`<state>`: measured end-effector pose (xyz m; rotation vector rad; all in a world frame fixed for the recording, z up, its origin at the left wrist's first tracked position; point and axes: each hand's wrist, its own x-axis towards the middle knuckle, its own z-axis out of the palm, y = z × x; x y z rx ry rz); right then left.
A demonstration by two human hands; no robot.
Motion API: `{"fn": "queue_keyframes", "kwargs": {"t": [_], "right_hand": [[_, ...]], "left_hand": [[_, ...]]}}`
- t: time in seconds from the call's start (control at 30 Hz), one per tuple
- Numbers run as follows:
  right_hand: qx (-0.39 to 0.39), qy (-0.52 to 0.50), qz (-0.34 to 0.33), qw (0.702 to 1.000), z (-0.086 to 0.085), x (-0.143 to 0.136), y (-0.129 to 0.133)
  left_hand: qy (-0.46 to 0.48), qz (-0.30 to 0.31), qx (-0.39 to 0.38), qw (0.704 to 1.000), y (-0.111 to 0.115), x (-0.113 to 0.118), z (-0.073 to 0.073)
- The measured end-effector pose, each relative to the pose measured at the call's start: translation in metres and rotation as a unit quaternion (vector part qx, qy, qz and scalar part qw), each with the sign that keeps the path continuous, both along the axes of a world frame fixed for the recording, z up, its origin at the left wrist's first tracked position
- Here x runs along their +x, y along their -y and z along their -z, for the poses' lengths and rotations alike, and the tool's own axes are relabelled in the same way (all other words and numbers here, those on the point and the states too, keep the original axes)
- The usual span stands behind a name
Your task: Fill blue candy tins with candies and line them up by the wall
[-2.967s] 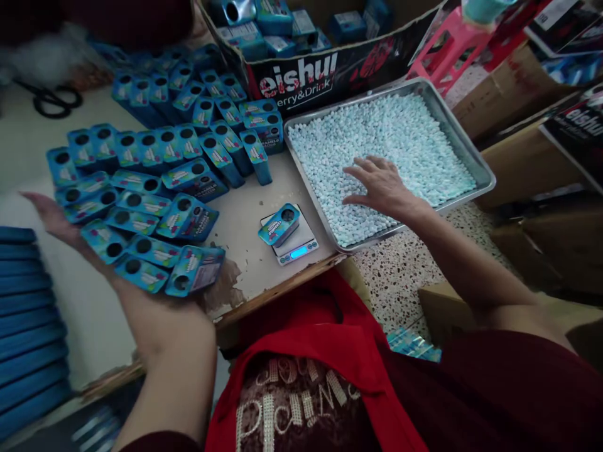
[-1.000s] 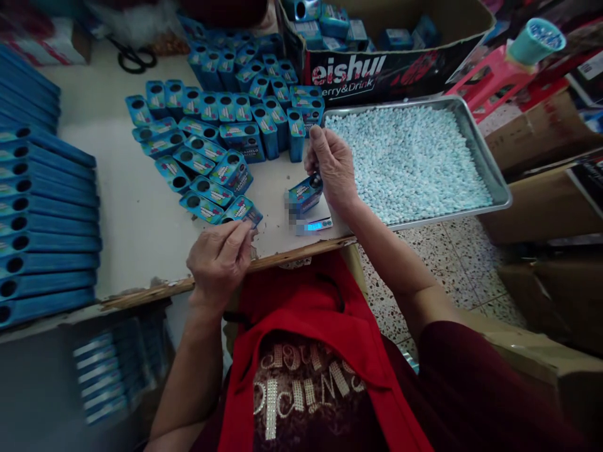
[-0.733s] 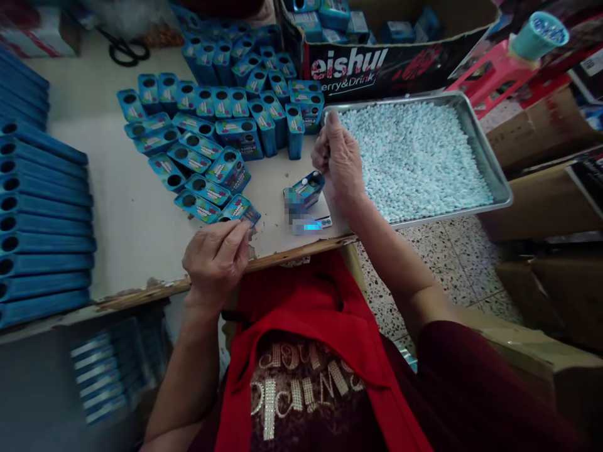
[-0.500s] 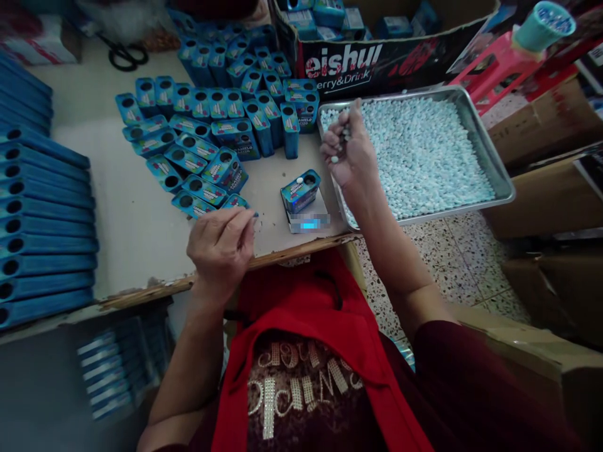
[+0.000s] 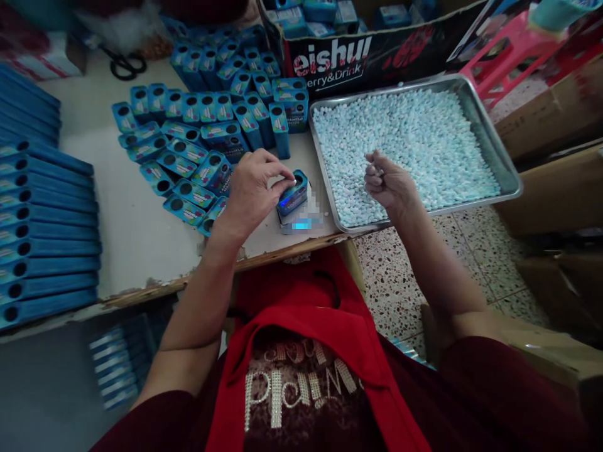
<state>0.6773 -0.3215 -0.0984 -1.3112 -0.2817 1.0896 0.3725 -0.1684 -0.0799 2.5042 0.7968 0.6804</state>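
Observation:
My left hand (image 5: 257, 191) reaches over a small blue tin (image 5: 293, 194) with a round hole in its top. Thumb and forefinger are pinched together at a white candy (image 5: 294, 181) by the hole. Beneath the tin is a small scale (image 5: 301, 224) with a lit display, partly blurred. Over the metal tray (image 5: 511, 182) of pale blue and white candies (image 5: 424, 138), my right hand (image 5: 390, 185) is curled closed around a few candies (image 5: 377, 171). Left of the scale, blue tins (image 5: 183, 157) with round holes stand in loose rows.
Long blue tins (image 5: 47, 232) are stacked along the left edge. A black printed carton (image 5: 339, 63) with more tins stands behind the tray, beside a red stool (image 5: 513, 59) bearing a light-blue container (image 5: 558, 14). Black scissors (image 5: 125, 64) lie at the back. The table's worn wooden edge (image 5: 188, 279) is nearest me.
My left hand has moved up and right from the table's front to the tin on the scale. My right hand has shifted right and down over the tray. The view has turned slightly.

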Motion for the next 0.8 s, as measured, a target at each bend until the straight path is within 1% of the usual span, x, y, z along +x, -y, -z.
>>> {"fn": "queue_keyframes", "kwargs": {"t": [0.1, 0.2, 0.27, 0.37, 0.47, 0.57, 0.67, 0.8], "right_hand": [[-0.005, -0.006, -0.01, 1.0, -0.006, -0.012, 0.004], [-0.001, -0.032, -0.017, 0.999, -0.011, -0.021, 0.001], [-0.002, -0.044, -0.035, 0.998, -0.015, -0.023, -0.001], [-0.015, -0.025, -0.074, 0.997, -0.021, -0.027, -0.001], [-0.019, 0.025, -0.109, 0.994, -0.029, -0.038, -0.002], [-0.023, 0.09, -0.157, 0.983, -0.041, -0.054, -0.006], [-0.028, 0.144, -0.205, 0.968, -0.057, -0.066, -0.015], [-0.038, 0.211, -0.253, 0.944, -0.078, -0.073, -0.03]], "left_hand": [[0.022, 0.029, 0.021, 0.999, 0.004, 0.005, -0.005], [0.047, 0.023, 0.047, 0.997, 0.01, -0.001, -0.017], [0.061, 0.003, 0.075, 0.995, 0.014, -0.016, -0.026], [0.067, -0.029, 0.111, 0.991, 0.022, -0.05, -0.032], [0.061, -0.059, 0.104, 0.991, 0.032, -0.084, -0.03], [0.064, -0.086, 0.096, 0.99, 0.042, -0.109, -0.027], [0.069, -0.105, 0.106, 0.986, 0.048, -0.126, -0.024], [0.112, -0.115, 0.133, 0.978, 0.047, -0.144, -0.017]]}}
